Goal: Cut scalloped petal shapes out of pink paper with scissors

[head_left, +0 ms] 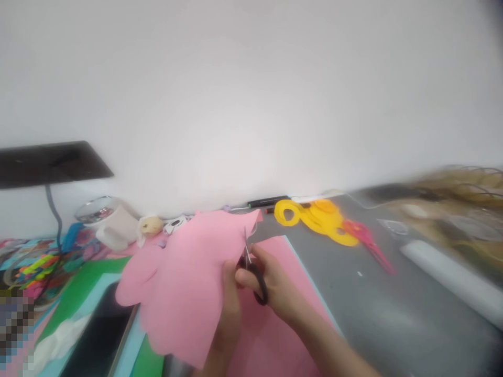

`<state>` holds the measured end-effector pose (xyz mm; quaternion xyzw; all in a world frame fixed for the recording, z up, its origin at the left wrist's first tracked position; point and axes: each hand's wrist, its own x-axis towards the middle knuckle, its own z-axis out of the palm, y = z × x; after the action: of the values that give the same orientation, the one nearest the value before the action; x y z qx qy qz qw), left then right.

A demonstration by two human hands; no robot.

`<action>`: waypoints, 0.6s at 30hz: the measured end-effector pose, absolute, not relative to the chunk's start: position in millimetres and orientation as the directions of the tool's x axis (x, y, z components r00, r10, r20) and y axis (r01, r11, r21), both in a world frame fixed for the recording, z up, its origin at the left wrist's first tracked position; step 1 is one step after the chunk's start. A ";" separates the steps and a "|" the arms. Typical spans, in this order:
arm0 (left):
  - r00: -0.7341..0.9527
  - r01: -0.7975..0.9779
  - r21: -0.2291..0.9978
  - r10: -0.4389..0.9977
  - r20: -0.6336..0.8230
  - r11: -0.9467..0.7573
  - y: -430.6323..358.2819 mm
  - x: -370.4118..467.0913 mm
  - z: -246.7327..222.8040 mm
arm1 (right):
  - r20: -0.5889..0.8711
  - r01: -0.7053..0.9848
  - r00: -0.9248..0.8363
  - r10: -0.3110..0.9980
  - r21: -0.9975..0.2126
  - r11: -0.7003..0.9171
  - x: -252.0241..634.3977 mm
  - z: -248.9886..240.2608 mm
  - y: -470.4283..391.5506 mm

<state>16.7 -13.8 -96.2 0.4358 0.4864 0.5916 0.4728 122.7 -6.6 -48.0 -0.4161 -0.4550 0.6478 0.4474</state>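
Observation:
My right hand (271, 280) is closed around the handles of small black-handled scissors (259, 285), whose metal blades point up and away at the edge of a pink paper sheet (184, 277). That sheet has scalloped, rounded edges on its left side and is raised off the table. Pinching its right edge, my left hand (230, 293) sits just beside the scissors, its fingers partly hidden behind the paper. A narrow strip of paper curls near the blade tips. Under both hands lies another pink sheet (291, 293) with a light-blue edge below it.
Yellow ring-shaped paper cutouts (314, 217) and pink scissors (371, 246) lie beyond my right hand. A white roll (451, 280) is at the right. To the left are a dark phone-like slab (102, 335), green sheets (84, 283), a white mug (118, 225) and colourful bits (39, 269).

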 end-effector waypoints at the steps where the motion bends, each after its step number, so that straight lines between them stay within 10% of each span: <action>1: -0.157 -0.145 0.986 0.986 0.057 -0.080 -13.9 15.9 -96.2 | -0.125 -0.208 -0.254 0.959 -0.961 -0.180 122.6 -48.5 -6.6; 18: -0.121 -0.115 0.993 0.992 0.020 -0.034 -17.5 17.7 -84.1 | -0.116 -0.207 -0.237 0.965 -0.964 -0.167 121.7 -51.0 -8.6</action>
<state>17.7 -17.5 -84.1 0.4458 0.4922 0.5640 0.4908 121.7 -8.6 -51.0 -0.4155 -0.4560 0.6408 0.4569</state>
